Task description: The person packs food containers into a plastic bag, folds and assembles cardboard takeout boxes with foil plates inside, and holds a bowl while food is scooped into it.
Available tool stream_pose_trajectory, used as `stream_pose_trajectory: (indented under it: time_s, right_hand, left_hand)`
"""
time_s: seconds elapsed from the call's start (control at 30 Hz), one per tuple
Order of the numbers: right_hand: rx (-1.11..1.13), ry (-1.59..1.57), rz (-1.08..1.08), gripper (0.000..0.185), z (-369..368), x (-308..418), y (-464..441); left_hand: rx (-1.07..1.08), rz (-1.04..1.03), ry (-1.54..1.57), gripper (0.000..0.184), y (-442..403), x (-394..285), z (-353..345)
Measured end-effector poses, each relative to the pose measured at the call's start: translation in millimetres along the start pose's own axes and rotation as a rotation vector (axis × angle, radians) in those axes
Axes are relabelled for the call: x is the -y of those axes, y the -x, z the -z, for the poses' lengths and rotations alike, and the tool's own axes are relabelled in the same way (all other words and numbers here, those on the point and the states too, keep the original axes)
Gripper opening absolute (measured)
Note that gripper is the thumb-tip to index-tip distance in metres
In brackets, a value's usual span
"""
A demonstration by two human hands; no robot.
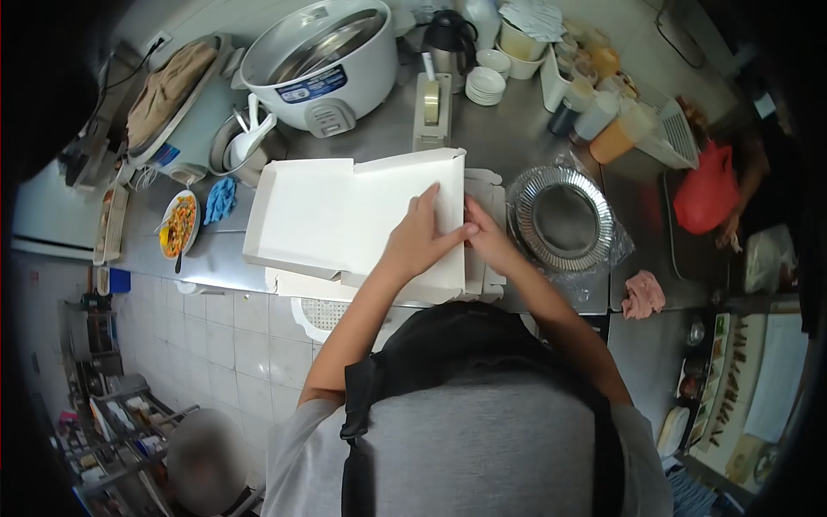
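A white cardboard box [310, 207] lies unfolded with its lid laid back to the left, some side walls raised. My left hand [419, 234] rests inside it near the right wall, fingers stretched out along the cardboard and thumb reaching to that wall's edge. Outside the same wall, my right hand [493, 241] is closed on the cardboard edge, its fingertips partly hidden. The two hands meet at the edge. Under the box, more flat cardboard [487, 194] sticks out on the right.
Behind stand a rice cooker [332, 73] and a tape dispenser [432, 112]. Foil trays [564, 220] in plastic lie to the right, a pink cloth [643, 295] nearer. A plate of food [181, 226] sits left. Another person's hand [730, 231] is by a red bag [706, 189].
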State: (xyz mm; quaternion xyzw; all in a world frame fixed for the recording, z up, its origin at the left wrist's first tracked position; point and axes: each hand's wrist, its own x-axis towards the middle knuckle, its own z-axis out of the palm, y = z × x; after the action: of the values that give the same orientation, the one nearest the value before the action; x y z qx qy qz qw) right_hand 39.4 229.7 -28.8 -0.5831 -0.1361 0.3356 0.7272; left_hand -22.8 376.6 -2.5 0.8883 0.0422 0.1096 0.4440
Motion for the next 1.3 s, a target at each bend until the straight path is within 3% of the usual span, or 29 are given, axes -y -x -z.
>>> stream_pose_trajectory:
  time_s: [0.03, 0.1, 0.13, 0.2, 0.27, 0.33, 0.4, 0.47, 0.57, 0.73, 0.83, 0.93, 1.03, 1.13, 1.3]
  right_hand:
    - [0.032, 0.071, 0.054, 0.066, -2.9, -2.0, 1.5]
    - [0.095, 0.203, 0.168, 0.064, -5.2, -0.4, 2.2]
    - [0.172, 0.09, 0.073, 0.06, 1.9, 4.5, 3.8]
    - [0.149, 0.377, 0.179, 0.058, 19.6, 18.0, -0.4]
    - [0.036, 0.525, 0.355, 0.053, 26.4, 40.6, -13.2]
    - [0.068, 0.706, 0.594, 0.049, 8.3, 97.4, -10.2]
    - [0.275, 0.937, 0.767, 0.043, 11.2, 121.4, -14.6]
    - [0.665, 1.201, 0.893, 0.038, 27.2, 134.9, -26.7]
    - [1.021, 1.1, 0.18, 0.041, 28.4, 156.9, -17.5]
    - [1.077, 1.046, 0.401, 0.054, 34.0, 141.0, 10.1]
    - [1.035, 0.802, 0.589, 0.042, 40.9, 117.4, 10.9]
    - [0.954, 0.758, 0.519, 0.023, 55.1, 95.3, 3.6]
    - [0.862, 0.798, 0.446, 0.012, 50.1, 98.4, 17.1]
    - [0.774, 0.828, 0.469, 0.013, 49.7, 86.5, 29.9]
    - [0.611, 0.741, 0.433, 0.011, 53.7, 58.9, 41.6]
  left_hand:
    - [-0.121, -0.044, -0.045, 0.052, -5.8, -1.9, -2.6]
    - [-0.07, 0.034, 0.013, 0.049, -16.7, -6.1, 12.1]
    - [-0.04, 0.075, 0.042, 0.049, -19.3, -9.0, 19.2]
    - [0.09, 0.038, -0.066, 0.047, -17.1, -17.7, 35.2]
    - [0.187, -0.02, -0.083, 0.041, -9.8, -29.5, 43.8]
    - [0.281, -0.078, -0.149, 0.04, -2.1, -44.3, 50.4]
    - [0.385, -0.113, -0.241, 0.043, 9.9, -64.4, 56.5]
    - [0.417, -0.137, -0.286, 0.044, 29.5, -74.1, 54.3]
    - [0.51, 0.006, -0.284, 0.042, 59.8, -90.7, 56.9]
    - [0.36, 0.24, -0.154, 0.035, 104.5, -80.9, 43.0]
    - [0.188, 0.405, -0.1, 0.03, 113.9, -83.2, 32.2]
    - [-0.04, 0.544, 0.116, 0.023, 123.8, -76.2, 11.7]
    - [-0.183, 0.485, 0.085, 0.017, 123.3, -84.6, -9.2]
    - [-0.251, 0.492, -0.032, 0.015, 119.1, -93.2, -29.0]
    - [-0.257, 0.418, -0.108, 0.012, 117.1, -90.6, -50.8]
